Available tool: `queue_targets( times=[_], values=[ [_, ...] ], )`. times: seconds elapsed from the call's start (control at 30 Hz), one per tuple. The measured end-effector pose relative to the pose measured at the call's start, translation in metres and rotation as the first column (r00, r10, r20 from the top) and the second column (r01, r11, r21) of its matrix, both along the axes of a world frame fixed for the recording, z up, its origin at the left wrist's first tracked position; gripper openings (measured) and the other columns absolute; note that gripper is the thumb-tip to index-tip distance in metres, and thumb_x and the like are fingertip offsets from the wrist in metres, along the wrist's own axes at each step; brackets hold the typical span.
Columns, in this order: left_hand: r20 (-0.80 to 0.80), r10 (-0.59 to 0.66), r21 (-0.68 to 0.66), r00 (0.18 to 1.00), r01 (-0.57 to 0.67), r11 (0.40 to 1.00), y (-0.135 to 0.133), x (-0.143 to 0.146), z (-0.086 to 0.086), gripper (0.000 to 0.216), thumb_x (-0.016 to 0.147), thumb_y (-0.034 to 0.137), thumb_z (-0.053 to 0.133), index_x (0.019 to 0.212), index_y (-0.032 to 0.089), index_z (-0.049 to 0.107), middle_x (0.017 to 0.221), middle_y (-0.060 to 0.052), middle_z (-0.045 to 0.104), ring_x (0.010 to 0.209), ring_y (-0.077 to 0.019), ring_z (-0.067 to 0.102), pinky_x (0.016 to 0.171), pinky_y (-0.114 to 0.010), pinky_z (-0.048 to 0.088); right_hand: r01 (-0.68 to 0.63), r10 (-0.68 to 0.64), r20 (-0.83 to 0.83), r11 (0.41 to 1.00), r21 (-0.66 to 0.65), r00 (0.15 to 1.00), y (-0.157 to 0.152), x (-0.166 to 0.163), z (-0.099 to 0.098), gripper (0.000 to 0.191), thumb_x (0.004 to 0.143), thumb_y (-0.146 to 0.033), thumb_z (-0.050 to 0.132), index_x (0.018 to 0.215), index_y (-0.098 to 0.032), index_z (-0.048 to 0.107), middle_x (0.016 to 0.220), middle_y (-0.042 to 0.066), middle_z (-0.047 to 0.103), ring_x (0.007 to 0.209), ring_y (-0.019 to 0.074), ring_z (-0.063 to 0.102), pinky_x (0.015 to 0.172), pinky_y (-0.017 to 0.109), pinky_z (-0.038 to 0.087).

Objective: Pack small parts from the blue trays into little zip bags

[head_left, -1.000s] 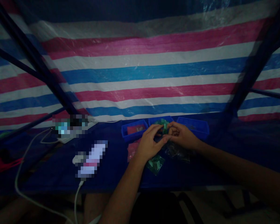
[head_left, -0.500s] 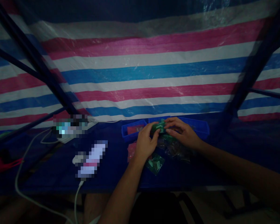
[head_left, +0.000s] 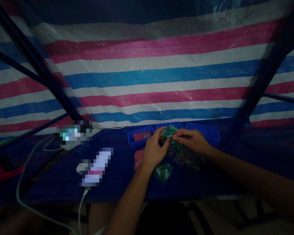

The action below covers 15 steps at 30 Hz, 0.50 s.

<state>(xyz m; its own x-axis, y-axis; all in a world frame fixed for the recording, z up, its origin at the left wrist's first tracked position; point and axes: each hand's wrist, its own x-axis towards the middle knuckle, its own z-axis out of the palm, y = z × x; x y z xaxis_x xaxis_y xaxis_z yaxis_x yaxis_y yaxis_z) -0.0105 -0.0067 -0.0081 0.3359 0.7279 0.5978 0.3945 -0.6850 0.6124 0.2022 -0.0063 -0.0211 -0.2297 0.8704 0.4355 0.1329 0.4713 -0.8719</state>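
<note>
Both hands meet over the middle blue tray (head_left: 177, 124) at the back of a dark blue table (head_left: 122, 186). My left hand (head_left: 154, 150) and my right hand (head_left: 192, 141) pinch a small clear bag of green parts (head_left: 168, 133) between their fingertips. Below the hands lie another bag of green parts (head_left: 163, 172), a dark clear bag (head_left: 185, 158) and a pink bag (head_left: 138, 158). The light is dim, so small details are hard to make out.
A left blue tray (head_left: 140, 135) holds red contents; a right blue tray (head_left: 204, 131) stands beside the middle one. A white cable (head_left: 24, 178) and blurred devices lie at the left. A striped tarp (head_left: 147, 71) hangs behind, with dark poles at both sides.
The hands, first joined just in front of the trays, moved up over the middle tray and now hold the green bag there between their fingertips.
</note>
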Motion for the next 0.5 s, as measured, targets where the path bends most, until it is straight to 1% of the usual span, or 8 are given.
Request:
queue_targets(
  times=[0.07, 0.13, 0.23, 0.3, 0.5],
  values=[
    [0.009, -0.012, -0.004, 1.0, 0.012, 1.0, -0.0007, 0.0008, 0.0, 0.048, 0.094, 0.021, 0.063, 0.14, 0.026, 0.051, 0.101, -0.005, 0.073, 0.09, -0.0219, 0.073, 0.085, -0.04, 0.061, 0.014, -0.016, -0.041, 0.998, -0.053, 0.999, 0.0006, -0.0013, -0.0023, 0.028, 0.081, -0.046, 0.08, 0.097, -0.023, 0.076, 0.1, 0.005, 0.077, 0.094, 0.022, 0.072, 0.09, 0.04, 0.057],
    [0.018, -0.014, -0.005, 1.0, 0.014, 1.0, -0.0013, 0.0016, 0.0002, 0.048, 0.093, 0.021, 0.064, 0.14, 0.026, 0.052, 0.103, -0.005, 0.073, 0.092, -0.022, 0.073, 0.086, -0.04, 0.061, 0.025, -0.033, -0.093, 0.996, -0.086, 0.995, 0.0006, -0.0026, -0.0035, 0.032, 0.079, -0.042, 0.083, 0.103, -0.024, 0.073, 0.1, 0.004, 0.077, 0.092, 0.0208, 0.073, 0.089, 0.039, 0.058],
    [0.01, -0.011, -0.01, 1.0, 0.011, 1.0, -0.0015, 0.0027, -0.0004, 0.047, 0.092, 0.021, 0.066, 0.137, 0.025, 0.053, 0.106, -0.005, 0.074, 0.092, -0.0213, 0.074, 0.088, -0.039, 0.061, 0.014, -0.027, -0.146, 0.996, -0.09, 0.989, 0.0006, -0.0035, -0.0042, 0.042, 0.078, -0.036, 0.084, 0.114, -0.025, 0.067, 0.099, 0.004, 0.076, 0.088, 0.019, 0.073, 0.086, 0.038, 0.059],
    [-0.009, -0.004, -0.004, 1.0, 0.004, 1.0, -0.001, 0.0029, -0.0015, 0.044, 0.092, 0.02, 0.066, 0.134, 0.025, 0.055, 0.106, -0.005, 0.075, 0.091, -0.0207, 0.074, 0.088, -0.039, 0.061, 0.008, -0.019, -0.138, 0.997, -0.081, 0.99, 0.0007, -0.0032, -0.0044, 0.045, 0.078, -0.035, 0.084, 0.117, -0.025, 0.065, 0.098, 0.003, 0.075, 0.086, 0.0184, 0.072, 0.085, 0.037, 0.059],
    [-0.031, 0.009, 0.035, 0.999, -0.008, 0.999, 0.0001, 0.0016, -0.0019, 0.039, 0.092, 0.022, 0.067, 0.13, 0.024, 0.059, 0.109, -0.005, 0.075, 0.092, -0.021, 0.073, 0.087, -0.041, 0.061, 0.016, -0.018, -0.054, 0.999, -0.045, 0.998, -0.001, -0.0012, -0.0036, 0.03, 0.083, -0.039, 0.08, 0.107, -0.024, 0.07, 0.1, 0.005, 0.074, 0.09, 0.0201, 0.071, 0.084, 0.036, 0.058]
  ],
)
